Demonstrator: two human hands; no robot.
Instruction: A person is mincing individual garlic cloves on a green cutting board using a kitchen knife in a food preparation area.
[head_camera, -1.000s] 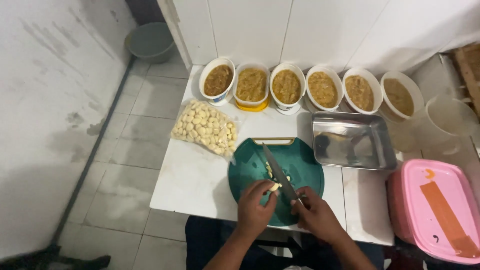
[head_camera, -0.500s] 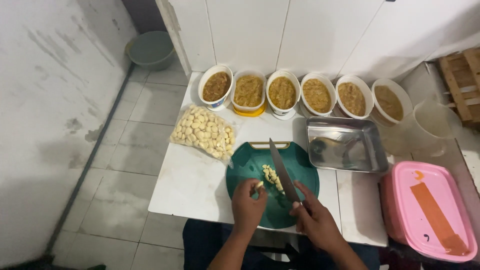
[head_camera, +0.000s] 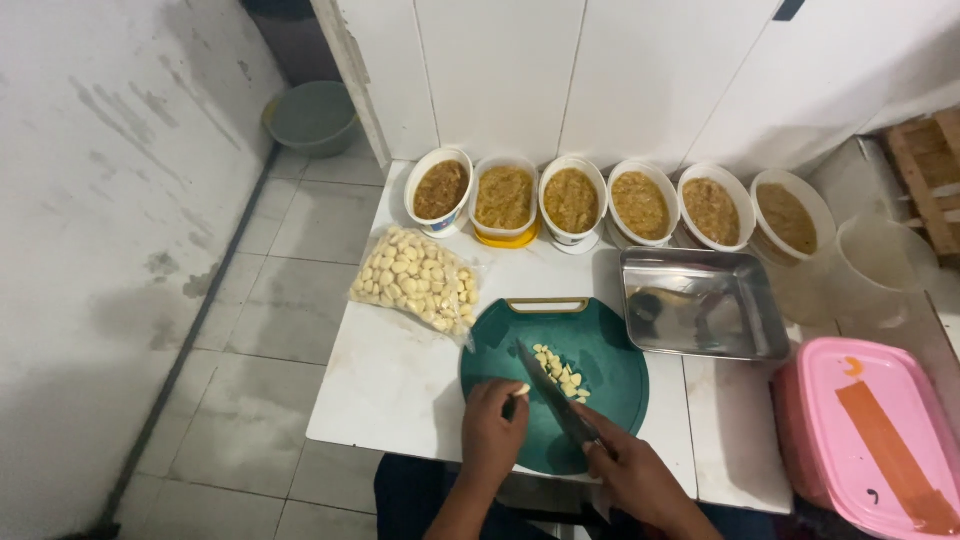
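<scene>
Garlic clove (head_camera: 521, 390) pinched on a green cutting board (head_camera: 610, 350).
The left hand (head_camera: 492, 430) grips the clove; the right hand (head_camera: 630, 468) is closed on a knife (head_camera: 548, 385) beside chopped pieces (head_camera: 562, 374), on the white surface (head_camera: 400, 380).

A plain kitchen prep corner: a small white table (head_camera: 400, 390) against white wall panels, six tubs of brown paste (head_camera: 610, 205) in a row, a bag of peeled garlic (head_camera: 415, 280), a green cutting board (head_camera: 600, 350), a steel tray (head_camera: 700, 305), tiled floor (head_camera: 290, 300).

Six tubs of brown paste (head_camera: 574, 197), a steel tray (head_camera: 700, 303) and a pink lidded box (head_camera: 872, 432).
</scene>
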